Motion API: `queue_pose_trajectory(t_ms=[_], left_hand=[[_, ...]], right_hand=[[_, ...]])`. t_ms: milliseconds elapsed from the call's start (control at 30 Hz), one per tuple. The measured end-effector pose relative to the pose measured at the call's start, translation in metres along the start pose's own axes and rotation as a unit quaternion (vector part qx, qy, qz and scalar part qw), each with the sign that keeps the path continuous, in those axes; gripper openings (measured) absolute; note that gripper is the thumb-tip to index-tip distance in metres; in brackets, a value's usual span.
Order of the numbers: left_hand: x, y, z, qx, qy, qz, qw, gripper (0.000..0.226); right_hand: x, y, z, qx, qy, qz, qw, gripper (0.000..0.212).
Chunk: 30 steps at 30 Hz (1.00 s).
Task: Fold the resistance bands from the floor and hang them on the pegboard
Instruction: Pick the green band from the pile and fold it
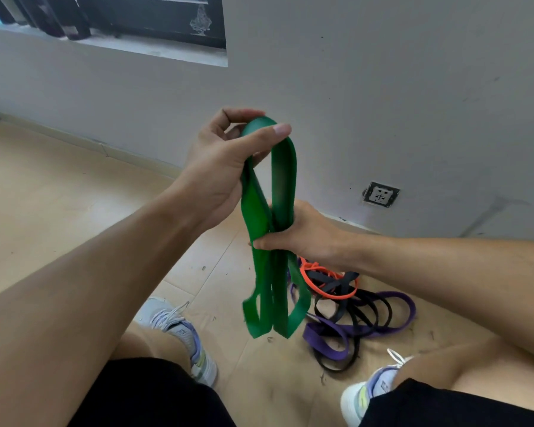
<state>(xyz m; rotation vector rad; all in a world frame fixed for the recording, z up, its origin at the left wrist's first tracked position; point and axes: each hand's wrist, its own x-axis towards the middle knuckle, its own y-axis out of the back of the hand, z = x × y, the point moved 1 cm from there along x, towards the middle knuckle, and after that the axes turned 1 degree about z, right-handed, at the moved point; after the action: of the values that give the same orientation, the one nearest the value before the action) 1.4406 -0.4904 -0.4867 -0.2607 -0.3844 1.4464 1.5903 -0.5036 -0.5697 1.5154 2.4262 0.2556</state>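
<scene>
Green rubber is what both hands are busy with: one wide green band [269, 223] is gathered into several layers and held upright in front of the person, above the floor [59, 192]. The left hand [219, 167] holds the top bend, with its thumb laid over the loop and its fingers [244, 114] curled behind it. The right hand [302, 232] grips the bundle lower down, thumb across the near side and fingers wrapped round the strands, so the layers are squeezed together at the middle. Below that grip the folded ends hang loose in two or three loops, slightly blurred, and do not touch the floor.

As a judgement of progress, this looks like the folding step of one band, nearly shaped but not yet tidy or secured. The rest of the work is plainly ahead. A tangled heap lies on the floor to the right, near the wall [383, 87]: a purple band [327, 339], thin black bands [352, 306] and an orange band [321, 289] all overlap each other, unfolded. How many black bands there are I cannot tell.

No pegboard shows in this view, so whether anything hangs there already cannot be said. A wall socket [380, 194] sits low on the wall beyond the heap, and the person's pale shoes [179, 326] flank the near edge of the scene.
</scene>
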Motion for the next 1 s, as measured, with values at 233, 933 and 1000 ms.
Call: queue_pose_trajectory(t_ms=[233,933,1000], left_hand=[[-0.005,-0.002,0.003,-0.029,-0.01,0.013,0.999,0.034],[0.022,0.065,0.021,-0.015,-0.033,0.126,0.991,0.022],[0.031,0.087,0.019,0.009,-0.011,0.185,0.983,0.023]], right_hand=[[0.002,0.005,0.0,-0.046,0.02,-0.009,0.999,0.042],[0.015,0.018,0.05,-0.161,-0.076,-0.068,0.982,0.023],[0.016,0.026,0.042,-0.155,-0.081,-0.064,0.983,0.023]])
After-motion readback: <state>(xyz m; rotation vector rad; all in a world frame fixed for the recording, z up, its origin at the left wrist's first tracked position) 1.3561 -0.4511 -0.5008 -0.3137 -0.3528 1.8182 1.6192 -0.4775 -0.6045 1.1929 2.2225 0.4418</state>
